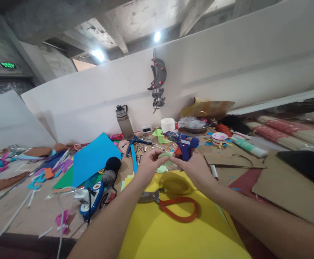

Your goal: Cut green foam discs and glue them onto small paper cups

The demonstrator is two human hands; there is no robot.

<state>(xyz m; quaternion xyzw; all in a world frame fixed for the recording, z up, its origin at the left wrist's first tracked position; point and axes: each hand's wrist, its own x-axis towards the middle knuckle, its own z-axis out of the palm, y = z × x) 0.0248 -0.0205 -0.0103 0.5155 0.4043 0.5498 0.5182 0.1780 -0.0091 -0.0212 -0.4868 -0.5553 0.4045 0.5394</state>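
Note:
Between the fingertips of both hands is a small pale green paper piece (165,155). My left hand (149,166) pinches its left side, and my right hand (195,168) has thumb and finger closed at its right side. A blue hot glue gun (183,141) points left just beyond my right hand. Its handle is partly hidden there, and I cannot tell whether my other fingers grip it. Another light green paper piece (161,169) lies below the hands. Nearer me, scissors with orange handles (179,209) rest on yellow paper sheets (157,239).
Blue card (93,158), a blue and white power strip (92,201) with a white cable and dark yarn (112,164) lie left. A bottle (124,121), another glue gun (139,141) and white cups (168,125) stand or lie behind. Cardboard (292,187) is right.

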